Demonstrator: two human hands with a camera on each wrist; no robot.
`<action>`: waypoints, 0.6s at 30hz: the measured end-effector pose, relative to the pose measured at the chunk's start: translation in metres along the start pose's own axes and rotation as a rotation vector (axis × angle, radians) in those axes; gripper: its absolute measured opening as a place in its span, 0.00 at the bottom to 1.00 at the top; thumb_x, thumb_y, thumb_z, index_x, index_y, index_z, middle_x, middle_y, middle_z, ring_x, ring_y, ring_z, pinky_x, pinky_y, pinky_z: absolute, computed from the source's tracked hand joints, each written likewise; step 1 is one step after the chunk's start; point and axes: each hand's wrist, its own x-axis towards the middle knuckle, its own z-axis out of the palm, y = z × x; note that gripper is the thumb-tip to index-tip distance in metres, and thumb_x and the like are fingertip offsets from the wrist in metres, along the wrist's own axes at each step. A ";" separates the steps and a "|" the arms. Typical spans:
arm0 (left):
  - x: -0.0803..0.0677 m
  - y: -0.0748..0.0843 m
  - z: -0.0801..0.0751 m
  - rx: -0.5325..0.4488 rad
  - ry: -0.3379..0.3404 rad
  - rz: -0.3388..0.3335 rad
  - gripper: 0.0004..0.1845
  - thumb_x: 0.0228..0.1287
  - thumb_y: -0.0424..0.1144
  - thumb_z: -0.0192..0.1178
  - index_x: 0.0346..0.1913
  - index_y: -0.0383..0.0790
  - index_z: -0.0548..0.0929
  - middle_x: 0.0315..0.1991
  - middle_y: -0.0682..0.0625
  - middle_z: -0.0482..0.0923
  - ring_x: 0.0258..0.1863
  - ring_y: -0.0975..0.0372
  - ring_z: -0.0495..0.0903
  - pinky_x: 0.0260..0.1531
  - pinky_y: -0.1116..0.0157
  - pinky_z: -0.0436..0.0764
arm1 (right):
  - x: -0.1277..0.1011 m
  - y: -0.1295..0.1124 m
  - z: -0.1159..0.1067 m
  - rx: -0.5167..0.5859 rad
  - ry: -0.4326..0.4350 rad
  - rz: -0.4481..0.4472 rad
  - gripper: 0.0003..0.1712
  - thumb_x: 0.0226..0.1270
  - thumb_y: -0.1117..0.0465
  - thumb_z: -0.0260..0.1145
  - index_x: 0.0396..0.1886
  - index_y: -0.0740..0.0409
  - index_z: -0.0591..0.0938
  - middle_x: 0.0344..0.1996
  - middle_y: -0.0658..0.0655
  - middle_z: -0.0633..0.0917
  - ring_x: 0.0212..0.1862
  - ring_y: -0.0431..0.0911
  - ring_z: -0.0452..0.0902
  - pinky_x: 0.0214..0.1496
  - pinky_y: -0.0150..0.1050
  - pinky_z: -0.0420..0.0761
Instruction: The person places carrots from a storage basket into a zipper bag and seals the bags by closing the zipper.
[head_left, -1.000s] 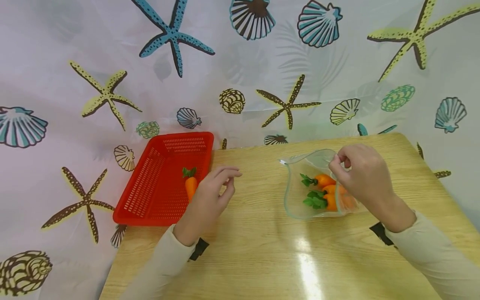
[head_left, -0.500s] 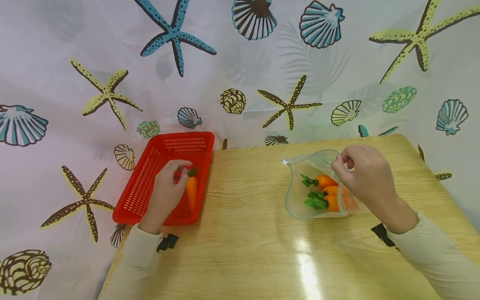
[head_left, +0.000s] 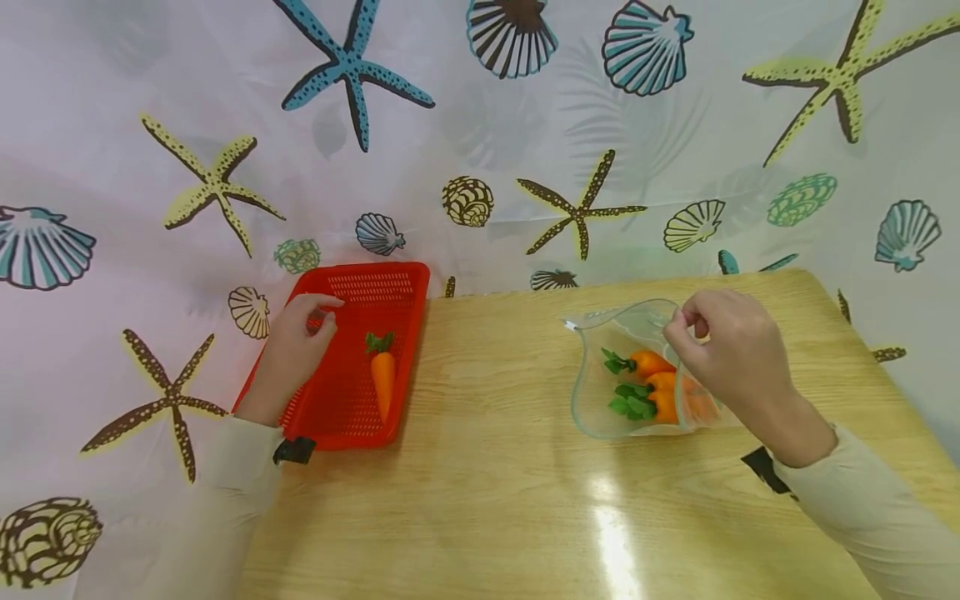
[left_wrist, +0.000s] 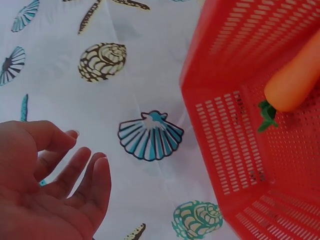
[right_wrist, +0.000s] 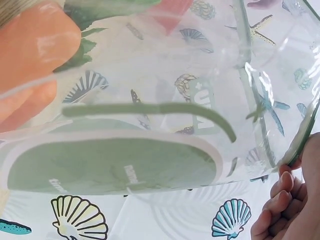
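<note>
Clear plastic bag of toy carrots near bench right edge, right hand pinching its rim. Left hand empty, fingers loose, over red basket at left edge; one carrot inside.

text: none legible | clear bag: mirrored white print on green patch, blurred, unreadable | red basket: no marks seen

Looks like a staged recording corner rather than a lived-in room: 1 small wooden worktop pushed against a plastic curtain printed with starfish and shells, hung as a backdrop. Holds only toy carrots, a red basket and a clear bag.
</note>
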 end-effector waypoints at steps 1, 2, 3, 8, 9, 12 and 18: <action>0.004 -0.002 -0.001 0.007 -0.028 -0.011 0.12 0.67 0.36 0.51 0.52 0.41 0.76 0.51 0.46 0.73 0.43 0.55 0.71 0.41 0.56 0.77 | 0.000 0.000 0.001 0.004 0.004 0.001 0.12 0.56 0.60 0.51 0.16 0.58 0.72 0.12 0.52 0.70 0.17 0.45 0.62 0.20 0.38 0.64; 0.007 -0.005 -0.001 0.013 -0.058 -0.016 0.12 0.67 0.36 0.51 0.52 0.42 0.76 0.51 0.45 0.72 0.43 0.54 0.71 0.43 0.55 0.77 | 0.000 0.000 0.001 0.010 0.013 0.002 0.12 0.55 0.60 0.52 0.16 0.58 0.72 0.12 0.52 0.70 0.17 0.45 0.62 0.19 0.39 0.63; 0.012 -0.008 -0.001 0.018 -0.084 -0.022 0.12 0.67 0.36 0.52 0.52 0.42 0.76 0.52 0.46 0.72 0.44 0.54 0.71 0.44 0.54 0.76 | 0.000 0.000 0.001 0.008 0.015 0.001 0.11 0.55 0.60 0.53 0.16 0.58 0.72 0.12 0.52 0.70 0.17 0.45 0.62 0.19 0.39 0.63; 0.031 -0.020 0.003 0.067 -0.208 -0.057 0.15 0.65 0.38 0.57 0.53 0.42 0.75 0.55 0.44 0.70 0.48 0.51 0.70 0.49 0.52 0.74 | -0.001 0.000 0.001 0.001 0.023 0.000 0.11 0.55 0.61 0.53 0.16 0.58 0.72 0.12 0.52 0.70 0.17 0.46 0.62 0.20 0.39 0.63; 0.034 -0.022 0.005 0.074 -0.226 -0.066 0.15 0.64 0.38 0.58 0.54 0.42 0.75 0.55 0.44 0.69 0.49 0.51 0.69 0.50 0.51 0.74 | -0.001 0.000 0.000 -0.003 0.017 -0.002 0.12 0.56 0.60 0.52 0.16 0.58 0.72 0.12 0.52 0.70 0.17 0.45 0.62 0.19 0.39 0.63; 0.039 -0.031 0.011 0.087 -0.286 -0.064 0.17 0.63 0.36 0.59 0.55 0.39 0.75 0.56 0.42 0.69 0.51 0.48 0.68 0.52 0.50 0.72 | -0.001 -0.001 -0.001 -0.002 0.009 0.000 0.12 0.56 0.60 0.52 0.16 0.59 0.73 0.12 0.52 0.70 0.17 0.45 0.62 0.19 0.39 0.63; 0.041 -0.047 0.032 0.105 -0.437 0.019 0.16 0.62 0.32 0.59 0.54 0.39 0.76 0.55 0.43 0.72 0.55 0.48 0.67 0.58 0.49 0.66 | -0.001 -0.001 -0.002 -0.017 -0.010 -0.009 0.14 0.57 0.59 0.49 0.16 0.59 0.72 0.12 0.53 0.70 0.17 0.45 0.61 0.18 0.37 0.63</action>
